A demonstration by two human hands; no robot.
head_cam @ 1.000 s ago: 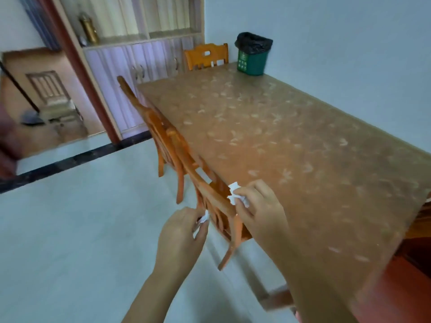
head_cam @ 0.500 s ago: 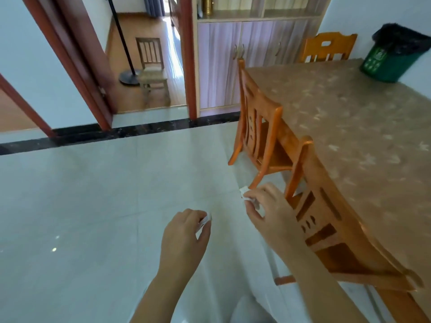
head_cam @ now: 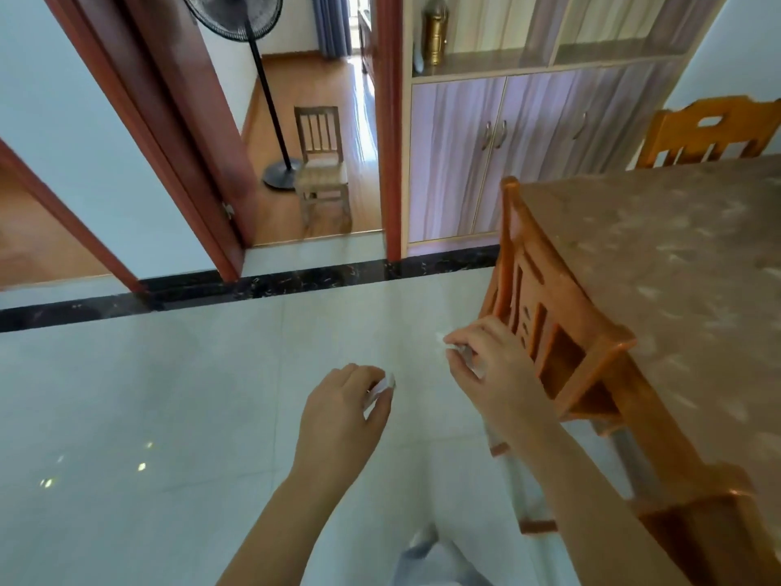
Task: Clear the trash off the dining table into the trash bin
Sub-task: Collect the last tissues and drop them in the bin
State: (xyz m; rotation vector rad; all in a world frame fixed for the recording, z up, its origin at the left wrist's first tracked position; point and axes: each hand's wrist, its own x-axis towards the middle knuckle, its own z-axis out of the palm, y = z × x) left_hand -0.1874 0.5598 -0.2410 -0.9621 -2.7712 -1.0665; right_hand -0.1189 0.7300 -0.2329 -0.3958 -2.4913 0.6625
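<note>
My left hand (head_cam: 344, 410) is closed around a small white scrap of paper (head_cam: 380, 390), held over the pale tiled floor. My right hand (head_cam: 492, 372) pinches another white scrap of paper (head_cam: 462, 356) beside the back of a wooden chair (head_cam: 553, 332). The dining table (head_cam: 676, 281), with its brown patterned cover, fills the right side, to the right of both hands. The trash bin is out of view.
Two orange wooden chairs are pushed in along the table's left edge, and a third chair (head_cam: 710, 135) stands at its far end. A cabinet (head_cam: 507, 150) stands against the back wall. An open doorway shows a standing fan (head_cam: 270, 103) and a small chair (head_cam: 321, 162).
The view has swung left and down, away from the table top and the green bin, which has left the frame. Both hands keep their paper scraps and now hang over the floor beside the chairs.
</note>
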